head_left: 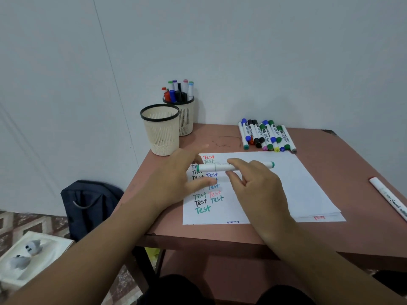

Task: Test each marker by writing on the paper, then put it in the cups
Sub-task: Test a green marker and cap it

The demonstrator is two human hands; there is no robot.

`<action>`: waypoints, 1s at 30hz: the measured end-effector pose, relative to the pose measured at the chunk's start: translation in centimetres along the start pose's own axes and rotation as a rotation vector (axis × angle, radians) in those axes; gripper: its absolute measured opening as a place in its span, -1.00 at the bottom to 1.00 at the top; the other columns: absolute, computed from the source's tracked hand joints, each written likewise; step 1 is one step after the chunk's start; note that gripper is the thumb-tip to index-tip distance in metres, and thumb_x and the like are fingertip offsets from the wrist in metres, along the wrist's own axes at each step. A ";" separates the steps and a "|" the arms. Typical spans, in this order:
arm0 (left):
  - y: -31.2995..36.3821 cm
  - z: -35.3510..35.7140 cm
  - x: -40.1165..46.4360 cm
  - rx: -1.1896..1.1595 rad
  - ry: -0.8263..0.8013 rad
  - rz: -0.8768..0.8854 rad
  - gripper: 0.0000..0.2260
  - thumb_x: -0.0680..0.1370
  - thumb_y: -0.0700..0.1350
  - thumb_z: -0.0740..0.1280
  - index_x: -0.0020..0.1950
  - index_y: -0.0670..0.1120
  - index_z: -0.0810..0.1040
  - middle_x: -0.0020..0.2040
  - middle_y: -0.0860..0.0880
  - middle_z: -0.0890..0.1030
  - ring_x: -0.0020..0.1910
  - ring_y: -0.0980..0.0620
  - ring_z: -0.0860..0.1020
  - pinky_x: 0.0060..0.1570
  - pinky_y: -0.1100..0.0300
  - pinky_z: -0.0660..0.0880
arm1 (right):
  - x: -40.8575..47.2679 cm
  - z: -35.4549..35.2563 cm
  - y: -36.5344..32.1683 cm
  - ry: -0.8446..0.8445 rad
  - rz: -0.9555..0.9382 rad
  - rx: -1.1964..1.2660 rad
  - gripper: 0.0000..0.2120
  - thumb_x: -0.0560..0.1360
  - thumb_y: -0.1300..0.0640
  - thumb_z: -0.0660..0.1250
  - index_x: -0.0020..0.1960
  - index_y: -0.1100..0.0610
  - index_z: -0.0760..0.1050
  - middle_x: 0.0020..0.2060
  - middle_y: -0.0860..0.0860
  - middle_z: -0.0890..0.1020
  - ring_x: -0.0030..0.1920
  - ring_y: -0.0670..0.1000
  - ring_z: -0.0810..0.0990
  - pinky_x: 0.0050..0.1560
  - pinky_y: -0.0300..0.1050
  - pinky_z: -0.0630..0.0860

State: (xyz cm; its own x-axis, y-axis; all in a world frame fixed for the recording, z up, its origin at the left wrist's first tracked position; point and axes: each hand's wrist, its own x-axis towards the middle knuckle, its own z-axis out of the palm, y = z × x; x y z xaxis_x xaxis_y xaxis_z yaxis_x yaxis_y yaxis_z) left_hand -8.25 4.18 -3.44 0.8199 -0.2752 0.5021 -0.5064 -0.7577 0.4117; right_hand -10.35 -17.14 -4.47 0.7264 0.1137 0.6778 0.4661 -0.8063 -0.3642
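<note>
A green-capped marker [235,166] lies level in the air just above the paper [286,186], its long axis running left to right across the view. The right hand [253,186] pinches its barrel a little right of the middle, thumb below and fingers curled over the top. The marker's left end, capped in green, points toward the left hand [176,177], which hovers just beside that end with fingers spread and relaxed, holding nothing. Whether a fingertip touches the cap cannot be told.

From the marker, the left hand is the nearer to both cups. The empty cup [160,130] stands up and to the left of the marker, at the table's [220,238] far left corner; the filled cup [184,115] stands just behind it. A row of markers [266,135] lies beyond the paper, up and to the right. The paper under the marker carries columns of the word "Test" in several colours.

Judged from this, the marker is tested and goes left to a cup.
</note>
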 end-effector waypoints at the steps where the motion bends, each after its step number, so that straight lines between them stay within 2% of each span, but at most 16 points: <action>1: 0.0 0.1 0.1 0.020 -0.043 -0.083 -0.39 0.43 0.42 0.32 0.40 0.18 0.39 0.08 0.30 0.46 0.07 0.25 0.37 0.11 0.23 0.40 | 0.0 -0.1 0.0 0.008 0.006 -0.006 -0.68 0.54 0.09 0.51 0.28 0.02 0.65 -0.25 -0.11 0.50 -0.34 -0.11 0.40 -0.34 -0.22 0.47; 3: 0.2 0.2 0.4 0.122 -0.094 -0.126 -0.45 0.46 0.40 0.32 0.34 0.13 0.48 0.13 0.25 0.48 0.10 0.22 0.37 0.13 0.17 0.42 | 0.4 -0.3 0.0 0.013 0.006 -0.007 -0.68 0.53 0.09 0.51 0.28 0.03 0.66 -0.23 -0.06 0.58 -0.33 -0.10 0.44 -0.33 -0.16 0.56; 5: 0.2 0.3 0.7 0.144 -0.091 -0.133 -0.56 0.49 0.37 0.32 0.17 0.08 0.57 -0.01 0.19 0.54 -0.02 0.18 0.44 -0.01 0.12 0.48 | 1.4 -0.5 -0.1 -0.012 -0.016 -0.004 -0.69 0.53 0.07 0.51 0.27 0.02 0.67 -0.19 -0.03 0.61 -0.30 -0.09 0.46 -0.30 -0.16 0.55; 6: -0.1 0.4 0.8 0.129 -0.094 -0.156 -0.57 0.49 0.37 0.32 0.14 0.08 0.58 -0.05 0.18 0.53 -0.06 0.19 0.45 -0.06 0.15 0.48 | 2.2 -0.5 -0.2 -0.027 -0.026 0.002 -0.71 0.54 0.06 0.49 0.27 -0.01 0.67 -0.18 -0.04 0.59 -0.29 -0.07 0.46 -0.29 -0.19 0.49; 7: -0.4 0.5 0.8 0.116 -0.105 -0.183 -0.55 0.48 0.37 0.32 0.17 0.09 0.59 -0.03 0.20 0.54 -0.04 0.20 0.45 -0.05 0.19 0.46 | 3.1 -0.5 -0.3 -0.040 -0.035 0.012 -0.73 0.56 0.04 0.48 0.25 -0.04 0.67 -0.19 -0.05 0.54 -0.28 -0.05 0.46 -0.30 -0.21 0.42; 9: -1.1 0.7 0.9 0.079 -0.127 -0.243 -0.51 0.47 0.39 0.31 0.24 0.12 0.58 0.12 0.25 0.54 0.09 0.24 0.43 0.11 0.20 0.45 | 5.5 -0.1 -0.5 -0.038 -0.058 0.032 -0.79 0.56 0.02 0.47 0.19 -0.05 0.69 -0.21 -0.07 0.41 -0.29 -0.01 0.43 -0.36 -0.17 0.34; 12: -1.5 0.7 1.1 0.009 -0.107 -0.321 -0.53 0.46 0.37 0.34 0.24 0.13 0.58 0.18 0.25 0.54 0.14 0.25 0.43 0.16 0.19 0.46 | 9.5 0.9 -0.9 -0.021 -0.129 0.074 -0.83 0.53 0.08 0.50 0.12 0.05 0.70 -0.12 -0.03 0.39 -0.28 0.04 0.47 -0.34 -0.03 0.49; 14: -1.7 0.7 1.1 -0.002 -0.097 -0.343 -0.56 0.47 0.34 0.37 0.25 0.13 0.58 0.20 0.24 0.54 0.16 0.24 0.43 0.16 0.21 0.45 | 12.4 1.8 -1.2 -0.043 -0.146 0.121 -0.84 0.52 0.11 0.50 0.09 0.10 0.70 -0.07 0.01 0.45 -0.22 0.07 0.52 -0.21 0.04 0.56; 16: -1.9 0.8 1.1 -0.007 -0.096 -0.350 -0.57 0.49 0.32 0.37 0.27 0.14 0.56 0.22 0.25 0.52 0.19 0.24 0.42 0.18 0.21 0.44 | 15.2 2.6 -1.8 -0.058 -0.144 0.185 -0.86 0.56 0.10 0.46 0.06 0.14 0.65 -0.06 0.06 0.53 -0.18 0.04 0.51 -0.11 -0.14 0.49; 18: -2.1 0.8 1.2 -0.031 -0.075 -0.355 -0.59 0.49 0.30 0.38 0.27 0.15 0.55 0.21 0.26 0.52 0.21 0.25 0.41 0.19 0.24 0.42 | 17.8 2.9 -2.8 -0.063 -0.121 0.266 -0.86 0.60 0.11 0.40 0.12 0.14 0.55 -0.05 0.07 0.57 -0.21 -0.04 0.46 -0.18 -0.38 0.37; 19: -2.2 0.9 1.2 -0.045 -0.062 -0.358 -0.60 0.50 0.28 0.39 0.26 0.14 0.56 0.21 0.27 0.52 0.22 0.26 0.40 0.18 0.28 0.39 | 19.0 3.0 -3.3 -0.073 -0.088 0.320 -0.81 0.61 0.13 0.38 0.20 0.11 0.49 -0.05 0.06 0.58 -0.21 -0.09 0.47 -0.21 -0.43 0.36; 22: -2.6 1.2 1.3 -0.059 -0.041 -0.357 -0.60 0.50 0.26 0.39 0.27 0.14 0.57 0.22 0.28 0.50 0.24 0.28 0.37 0.14 0.37 0.31 | 21.9 3.6 -4.3 -0.083 -0.028 0.448 -0.47 0.60 0.18 0.39 0.49 0.02 0.26 -0.17 -0.04 0.59 -0.24 -0.17 0.54 -0.26 -0.47 0.40; 25: -2.9 1.3 1.3 -0.056 -0.046 -0.351 -0.62 0.51 0.27 0.38 0.26 0.15 0.57 0.20 0.31 0.50 0.22 0.30 0.35 0.08 0.45 0.27 | 24.0 4.7 -4.3 -0.043 -0.036 0.505 -0.27 0.55 0.26 0.41 0.58 -0.08 0.14 -0.27 -0.05 0.59 -0.29 -0.12 0.58 -0.24 -0.41 0.46; 27: -2.9 1.3 1.3 -0.043 -0.053 -0.348 -0.62 0.51 0.27 0.36 0.26 0.16 0.56 0.18 0.31 0.49 0.19 0.29 0.36 0.07 0.43 0.30 | 25.1 5.5 -4.1 -0.025 -0.038 0.520 -0.22 0.54 0.28 0.41 0.59 -0.12 0.11 -0.27 -0.02 0.61 -0.27 -0.11 0.61 -0.22 -0.43 0.49; 30: -2.9 1.3 1.4 -0.033 -0.060 -0.348 -0.60 0.51 0.29 0.35 0.28 0.17 0.53 0.16 0.32 0.47 0.17 0.30 0.36 0.10 0.35 0.35 | 26.2 7.0 -3.8 -0.028 -0.057 0.496 -0.26 0.54 0.27 0.42 0.56 -0.12 0.16 -0.25 0.02 0.64 -0.23 -0.06 0.65 -0.21 -0.41 0.51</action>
State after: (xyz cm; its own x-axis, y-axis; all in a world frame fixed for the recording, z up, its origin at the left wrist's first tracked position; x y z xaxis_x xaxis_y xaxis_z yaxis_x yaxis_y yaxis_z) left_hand -5.31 5.22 -4.93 0.9586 -0.0388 0.2820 -0.2013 -0.7927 0.5755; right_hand 10.48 -7.01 10.20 0.7032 0.1706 0.6903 0.6844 -0.4256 -0.5920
